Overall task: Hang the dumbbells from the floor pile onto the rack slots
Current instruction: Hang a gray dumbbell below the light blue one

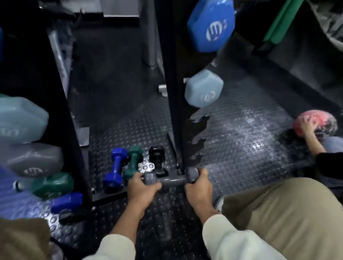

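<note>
A grey dumbbell [173, 180] lies crosswise just above the studded floor, held at both ends. My left hand [141, 187] grips its left head and my right hand [198, 190] wraps its right head. Behind it on the floor lie a blue dumbbell [116, 167], a green dumbbell [133, 162] and a black dumbbell [158, 160], side by side at the foot of the black rack upright [170, 89]. Hung dumbbells show on the rack: a blue one [211, 24] and a pale blue one [203, 91] on the right; pale blue [13, 120], grey [34, 160], green [52, 184] and blue [67, 202] on the left.
Another person's hand [308, 129] rests on a red ball [316, 124] at the right, on the floor. A green strap [284, 14] hangs at top right. My khaki knee [284, 213] fills the lower right. Studded black rubber mat [238, 135] covers the floor.
</note>
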